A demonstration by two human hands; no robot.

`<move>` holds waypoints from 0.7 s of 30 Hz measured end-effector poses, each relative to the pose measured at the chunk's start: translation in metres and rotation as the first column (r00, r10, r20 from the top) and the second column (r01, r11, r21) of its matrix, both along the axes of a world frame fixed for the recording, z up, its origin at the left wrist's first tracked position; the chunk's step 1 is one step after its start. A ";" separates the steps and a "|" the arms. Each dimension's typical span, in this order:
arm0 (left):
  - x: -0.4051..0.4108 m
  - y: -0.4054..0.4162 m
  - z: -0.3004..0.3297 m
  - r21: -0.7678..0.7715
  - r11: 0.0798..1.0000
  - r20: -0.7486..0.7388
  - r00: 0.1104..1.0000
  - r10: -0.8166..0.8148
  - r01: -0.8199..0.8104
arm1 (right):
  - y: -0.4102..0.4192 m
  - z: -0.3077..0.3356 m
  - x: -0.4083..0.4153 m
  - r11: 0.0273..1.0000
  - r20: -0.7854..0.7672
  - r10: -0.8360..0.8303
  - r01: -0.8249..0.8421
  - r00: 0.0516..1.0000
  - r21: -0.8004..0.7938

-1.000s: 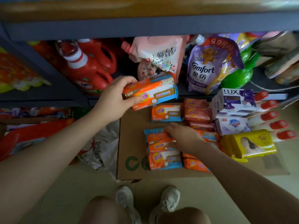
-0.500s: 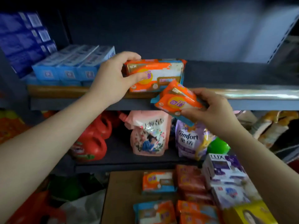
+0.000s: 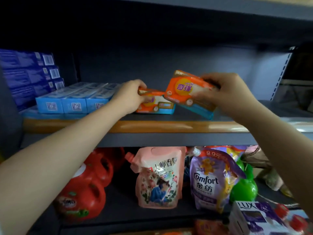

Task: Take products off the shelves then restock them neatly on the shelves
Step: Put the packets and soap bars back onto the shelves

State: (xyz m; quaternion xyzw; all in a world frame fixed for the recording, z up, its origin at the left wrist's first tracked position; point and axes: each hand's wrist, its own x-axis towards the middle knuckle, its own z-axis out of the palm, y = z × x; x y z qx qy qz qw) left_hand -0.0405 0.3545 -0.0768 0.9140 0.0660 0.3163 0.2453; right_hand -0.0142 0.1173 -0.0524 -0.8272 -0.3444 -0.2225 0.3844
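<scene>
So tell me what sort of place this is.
Probably a small shop's household-goods aisle: metal shelving, blue boxes in rows, detergent refill pouches below, and soap packs being stocked.

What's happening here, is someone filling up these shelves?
Yes, a person is putting soap packs on the upper shelf. The left hand grips one orange soap pack that sits flat on the shelf, just right of a row of light blue boxes. The right hand holds a second orange pack tilted, apparently not yet set flat. On the shelf below stand red detergent jugs, a pink refill pouch and a purple Comfort pouch.
</scene>
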 end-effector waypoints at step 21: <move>-0.098 0.076 0.019 0.705 0.710 -0.021 1.000 0.021 0.000 | 0.085 -0.004 0.046 0.859 -0.139 0.075 -0.135 0.987 -0.494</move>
